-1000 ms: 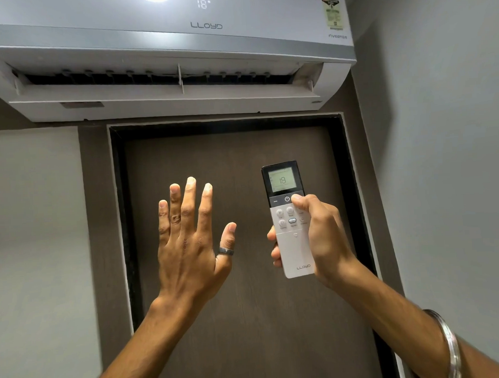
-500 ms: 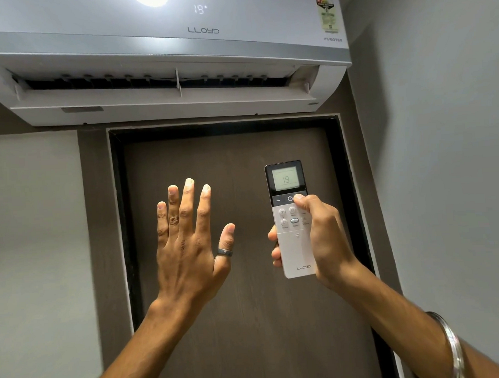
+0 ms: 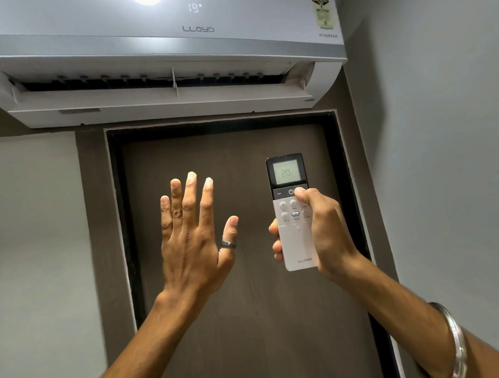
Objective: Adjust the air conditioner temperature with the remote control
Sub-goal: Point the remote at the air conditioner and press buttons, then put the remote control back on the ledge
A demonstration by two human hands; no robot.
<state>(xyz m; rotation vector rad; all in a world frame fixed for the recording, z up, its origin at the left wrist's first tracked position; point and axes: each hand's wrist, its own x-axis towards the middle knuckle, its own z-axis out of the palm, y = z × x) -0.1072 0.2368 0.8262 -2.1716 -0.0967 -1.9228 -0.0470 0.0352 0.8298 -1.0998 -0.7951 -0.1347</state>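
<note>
A white wall air conditioner (image 3: 156,47) hangs above the door, its flap open and its panel reading 19. My right hand (image 3: 326,231) grips a white remote control (image 3: 295,244) upright, pointed at the unit. The thumb rests on the button at the right end of the dark strip under the remote's screen, which reads 20. My left hand (image 3: 192,240) is raised flat beside it, fingers spread, palm toward the door, holding nothing. A ring sits on its thumb.
A dark brown door (image 3: 248,317) in a black frame fills the middle, directly behind both hands. Grey walls stand on the left and close on the right (image 3: 442,180). A metal bangle circles my right forearm.
The remote's screen has gone from 18 to 19 to 20, and the unit's panel from 18 to 19. Both hands have stayed nearly still.
</note>
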